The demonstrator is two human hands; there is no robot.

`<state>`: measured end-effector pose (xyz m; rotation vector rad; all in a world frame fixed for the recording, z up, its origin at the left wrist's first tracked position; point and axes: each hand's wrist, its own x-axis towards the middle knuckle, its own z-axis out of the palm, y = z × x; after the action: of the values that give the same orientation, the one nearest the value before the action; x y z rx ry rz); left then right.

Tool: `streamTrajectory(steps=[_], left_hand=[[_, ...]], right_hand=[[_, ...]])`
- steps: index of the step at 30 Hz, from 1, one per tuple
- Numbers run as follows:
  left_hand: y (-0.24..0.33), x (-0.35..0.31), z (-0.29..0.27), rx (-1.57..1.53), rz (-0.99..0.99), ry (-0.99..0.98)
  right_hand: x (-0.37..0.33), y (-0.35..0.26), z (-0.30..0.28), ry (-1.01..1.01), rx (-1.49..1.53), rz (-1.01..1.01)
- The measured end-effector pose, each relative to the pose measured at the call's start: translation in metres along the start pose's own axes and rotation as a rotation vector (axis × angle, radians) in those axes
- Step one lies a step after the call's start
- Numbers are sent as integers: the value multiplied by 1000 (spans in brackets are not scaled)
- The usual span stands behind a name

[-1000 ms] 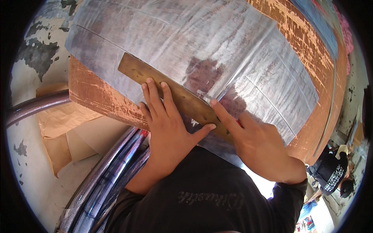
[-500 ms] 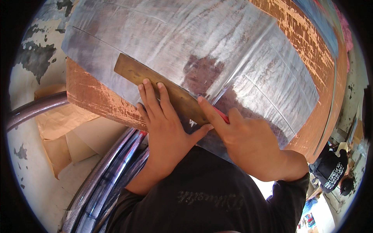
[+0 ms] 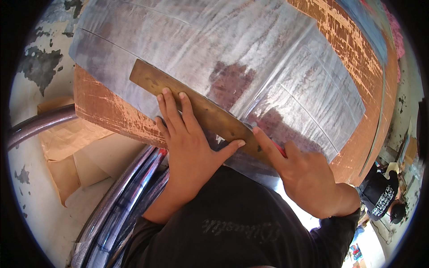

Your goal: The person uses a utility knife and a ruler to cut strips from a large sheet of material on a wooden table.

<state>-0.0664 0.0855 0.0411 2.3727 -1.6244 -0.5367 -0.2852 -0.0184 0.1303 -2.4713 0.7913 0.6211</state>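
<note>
A glossy silvery-purple sheet [image 3: 187, 40] with thin straight lines across it lies over a worn brown board [image 3: 103, 98]. On the sheet rests a flat brass-coloured straightedge [image 3: 201, 111], slanting from upper left to lower right. My left hand [image 3: 185, 147] presses it down, fingers spread and lying on it, thumb stretched to the right. My right hand [image 3: 304, 174] grips a red-handled cutter [image 3: 280, 150], its forefinger extended toward the tip. That tip meets the sheet at the straightedge's far edge. Most of the cutter's handle is hidden in the hand.
Rolls of shiny film [image 3: 120, 201] stand at the lower left, beside brown paper [image 3: 67, 138]. Another shiny roll [image 3: 42, 126] curves in at the left. A person in a black top [image 3: 380, 190] is at the far right. Pink material [image 3: 395, 31] shows at the upper right.
My right hand has slid right and nearer along the straightedge with the cutter, uncovering more of it. The left hand stays pressed on the straightedge, almost unmoved.
</note>
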Motion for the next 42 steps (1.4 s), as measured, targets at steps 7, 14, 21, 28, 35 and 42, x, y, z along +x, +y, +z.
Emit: streamTrajectory(steps=[7, 14, 21, 28, 35, 42], left_hand=[[3, 1, -2, 17, -11, -32], [1, 1, 0, 6, 8, -31], [1, -1, -2, -10, -14, -36], [1, -1, 1, 6, -9, -31], [-3, -1, 3, -7, 16, 4], [1, 1, 0, -3, 2, -4]], right_hand=[[-9, 5, -5, -34, -51, 20], [-1, 9, -21, 127, 75, -26], [41, 1, 9, 204, 95, -92], [47, -4, -2, 116, 101, -99], [18, -5, -2, 15, 22, -13], [-7, 4, 3, -37, 9, 35]])
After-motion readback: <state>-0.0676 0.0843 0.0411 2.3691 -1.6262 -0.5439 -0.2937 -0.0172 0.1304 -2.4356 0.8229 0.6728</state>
